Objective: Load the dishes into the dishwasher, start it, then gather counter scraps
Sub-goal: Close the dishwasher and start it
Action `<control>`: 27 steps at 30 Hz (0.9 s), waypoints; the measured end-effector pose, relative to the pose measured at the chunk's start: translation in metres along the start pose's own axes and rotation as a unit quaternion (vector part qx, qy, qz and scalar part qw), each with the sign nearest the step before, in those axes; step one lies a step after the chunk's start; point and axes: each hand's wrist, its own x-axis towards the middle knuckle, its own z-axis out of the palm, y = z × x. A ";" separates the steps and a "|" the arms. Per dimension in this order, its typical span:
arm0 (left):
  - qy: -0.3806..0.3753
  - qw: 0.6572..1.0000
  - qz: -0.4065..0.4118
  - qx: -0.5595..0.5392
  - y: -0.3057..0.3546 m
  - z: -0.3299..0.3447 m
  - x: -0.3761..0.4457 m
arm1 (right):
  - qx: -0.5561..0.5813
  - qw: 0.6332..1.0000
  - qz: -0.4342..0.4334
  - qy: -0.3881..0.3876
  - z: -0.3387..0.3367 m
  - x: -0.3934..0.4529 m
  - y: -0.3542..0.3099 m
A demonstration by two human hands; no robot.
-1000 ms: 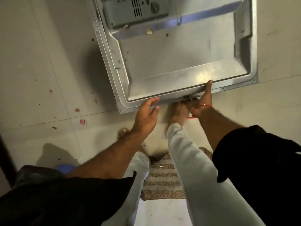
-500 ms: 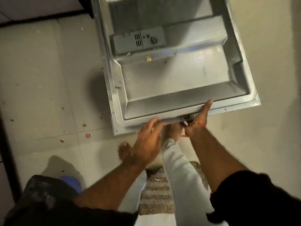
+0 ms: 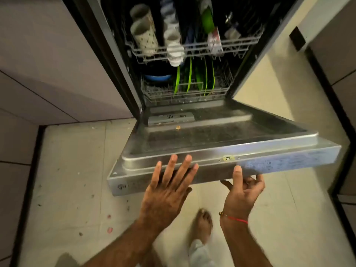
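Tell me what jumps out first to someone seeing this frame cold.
The dishwasher door, partly raised, fills the middle, with both hands at its front edge: the left hand lies flat with straight fingers against it, and the right hand hooks under it, thumb on its face. Behind, in the dark interior, bright green plates stand on edge in the lower rack, with cups in the upper rack.

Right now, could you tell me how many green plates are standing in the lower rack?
4 show clearly in the lower rack, on edge side by side: the green plates. The dark gaps between them may hide more.
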 end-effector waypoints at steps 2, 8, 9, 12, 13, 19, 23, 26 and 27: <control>0.036 0.999 -0.014 0.023 -0.020 -0.019 0.039 | -0.054 0.993 -0.092 -0.054 0.014 0.007 -0.017; 0.066 0.995 -0.007 0.076 -0.084 -0.050 0.135 | -0.231 0.924 -0.284 -0.108 0.073 0.060 -0.069; 0.067 0.994 -0.004 0.081 -0.094 -0.053 0.148 | -0.260 0.906 -0.320 -0.097 0.083 0.069 -0.076; 0.069 0.993 0.014 0.095 -0.121 -0.060 0.183 | -0.325 0.839 -0.435 -0.045 0.103 0.095 -0.093; 0.075 0.992 0.012 0.097 -0.128 -0.062 0.194 | -0.331 0.821 -0.464 -0.037 0.110 0.103 -0.101; 0.118 0.989 -0.005 0.094 -0.154 -0.069 0.239 | -0.411 0.643 -0.635 -0.120 0.166 0.147 -0.167; 0.122 0.986 -0.011 0.117 -0.173 -0.073 0.266 | -0.482 0.564 -0.659 -0.122 0.190 0.172 -0.180; 0.119 0.984 -0.016 0.129 -0.184 -0.073 0.283 | -0.499 0.573 -0.642 -0.108 0.212 0.175 -0.187; 0.120 0.984 -0.016 0.130 -0.189 -0.073 0.289 | -0.500 0.576 -0.638 -0.106 0.219 0.176 -0.189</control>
